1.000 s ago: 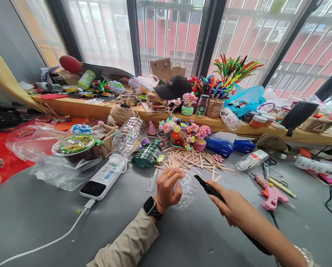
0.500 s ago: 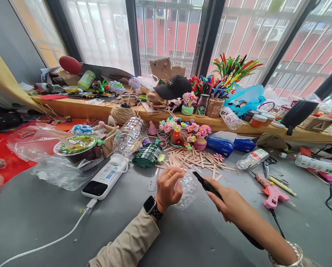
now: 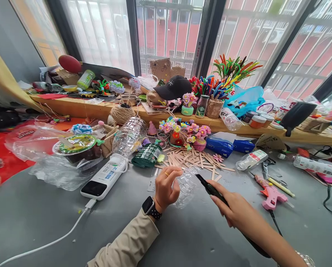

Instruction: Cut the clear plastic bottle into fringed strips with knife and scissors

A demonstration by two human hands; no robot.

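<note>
My left hand (image 3: pixel 166 190), with a ring and a black-strapped watch at the wrist, is closed on the edge of a clear plastic bottle piece (image 3: pixel 187 188) above the grey table. Its fingers hide part of the ribbed, see-through plastic. In my right hand (image 3: pixel 234 204) is a black utility knife (image 3: pixel 211 188), its tip pointing up and left toward the plastic. A small gap shows between tip and plastic. Flat wooden craft sticks (image 3: pixel 193 158) lie scattered just behind, and a ruler (image 3: pixel 151 183) lies partly behind my left hand.
To the left are a white power device (image 3: pixel 106 178) with a cable and a lidded food bowl (image 3: pixel 76 148). A pink glue gun (image 3: pixel 273 196), scissors (image 3: pixel 265 168) and an empty bottle (image 3: pixel 251 160) lie right. Crafts and a black cap (image 3: pixel 173 87) line the window ledge.
My right hand and the knife have drawn slightly right and down, widening the gap to the plastic. My left hand has shifted slightly left, still holding the bottle piece.
</note>
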